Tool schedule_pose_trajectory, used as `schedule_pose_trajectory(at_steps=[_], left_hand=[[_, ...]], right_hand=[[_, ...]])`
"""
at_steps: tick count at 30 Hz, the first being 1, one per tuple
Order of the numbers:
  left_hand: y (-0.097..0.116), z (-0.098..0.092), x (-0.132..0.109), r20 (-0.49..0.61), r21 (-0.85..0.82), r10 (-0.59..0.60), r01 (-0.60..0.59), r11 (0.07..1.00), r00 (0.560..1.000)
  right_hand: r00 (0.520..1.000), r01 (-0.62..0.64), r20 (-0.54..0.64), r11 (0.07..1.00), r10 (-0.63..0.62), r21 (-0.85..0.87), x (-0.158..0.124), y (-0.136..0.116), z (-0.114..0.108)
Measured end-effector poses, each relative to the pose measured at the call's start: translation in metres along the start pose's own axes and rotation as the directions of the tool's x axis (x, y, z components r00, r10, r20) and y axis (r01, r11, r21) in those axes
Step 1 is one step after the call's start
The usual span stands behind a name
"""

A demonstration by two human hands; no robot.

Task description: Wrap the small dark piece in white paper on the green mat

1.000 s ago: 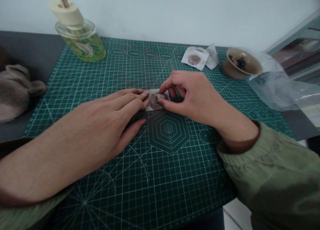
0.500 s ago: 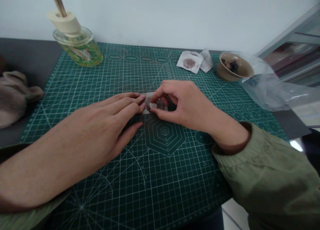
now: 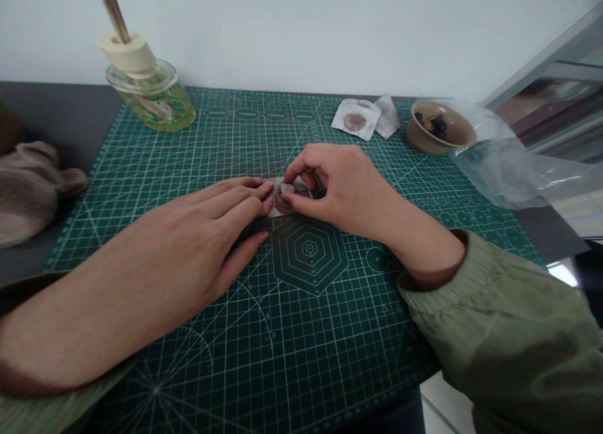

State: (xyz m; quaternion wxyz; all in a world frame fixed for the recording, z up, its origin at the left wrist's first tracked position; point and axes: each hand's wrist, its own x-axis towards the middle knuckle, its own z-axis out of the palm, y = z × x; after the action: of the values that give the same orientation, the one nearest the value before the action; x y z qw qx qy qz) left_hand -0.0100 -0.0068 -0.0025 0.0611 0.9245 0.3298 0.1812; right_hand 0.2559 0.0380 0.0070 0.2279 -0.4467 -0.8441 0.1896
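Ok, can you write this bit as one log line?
left hand: touching brown-marked paper; right hand: pinching small pale object; green mat: under paper

Dim, flat light, source out of view. Green mat (image 3: pixel 348 346) darkens toward near edge; soft shadow under left hand (image 3: pixel 207 233). Mild glare on plastic bag (image 3: pixel 504 170). Bottle (image 3: pixel 162 104) leans, wide-angle distortion. Mat's fine print soft.
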Motion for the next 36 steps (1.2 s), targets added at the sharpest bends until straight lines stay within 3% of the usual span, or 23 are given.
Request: schedule_pose_trajectory(at_steps=[4, 9, 13, 16, 18, 21, 23, 27, 36], left_hand=[[0.001, 0.000, 0.000, -0.010, 0.015, 0.010, -0.010, 1.000, 1.000], [0.002, -0.002, 0.001, 0.002, 0.075, 0.053, -0.053, 0.996, 0.999], [0.001, -0.002, 0.001, -0.002, 0.086, 0.062, -0.061, 0.994, 0.998], [0.001, -0.001, 0.001, -0.004, 0.055, 0.026, -0.026, 0.998, 1.000], [0.003, -0.002, 0.002, -0.025, 0.020, -0.018, 0.018, 1.000, 1.000], [0.009, -0.006, 0.006, -0.121, -0.093, -0.109, 0.099, 0.991, 0.987], [0.014, -0.010, 0.008, -0.217, -0.204, -0.157, 0.113, 0.972, 0.963], [0.022, -0.015, 0.009, -0.343, -0.347, -0.215, 0.090, 0.933, 0.914], [0.026, -0.017, 0.006, -0.394, -0.477, -0.236, 0.022, 0.879, 0.888]], right_hand=[[0.998, 0.042, 0.051, 0.996, -0.046, 0.072, -0.001, 0.000, 0.000], [1.000, -0.011, 0.001, 1.000, 0.011, 0.008, 0.002, 0.003, -0.001], [0.996, 0.086, 0.024, 0.983, -0.091, 0.160, 0.000, 0.001, -0.001], [1.000, 0.025, -0.010, 0.902, -0.023, 0.430, -0.005, -0.003, -0.002], [0.999, -0.030, -0.007, 0.784, 0.044, 0.620, -0.007, -0.006, -0.003], [0.998, -0.042, 0.009, 0.598, 0.059, 0.800, -0.006, -0.010, -0.004], [0.999, -0.036, 0.023, 0.528, 0.030, 0.848, -0.006, -0.012, -0.003], [0.997, -0.013, 0.046, 0.489, -0.056, 0.872, -0.007, -0.013, -0.003], [0.987, 0.028, 0.050, 0.466, -0.155, 0.884, -0.011, -0.011, -0.001]])
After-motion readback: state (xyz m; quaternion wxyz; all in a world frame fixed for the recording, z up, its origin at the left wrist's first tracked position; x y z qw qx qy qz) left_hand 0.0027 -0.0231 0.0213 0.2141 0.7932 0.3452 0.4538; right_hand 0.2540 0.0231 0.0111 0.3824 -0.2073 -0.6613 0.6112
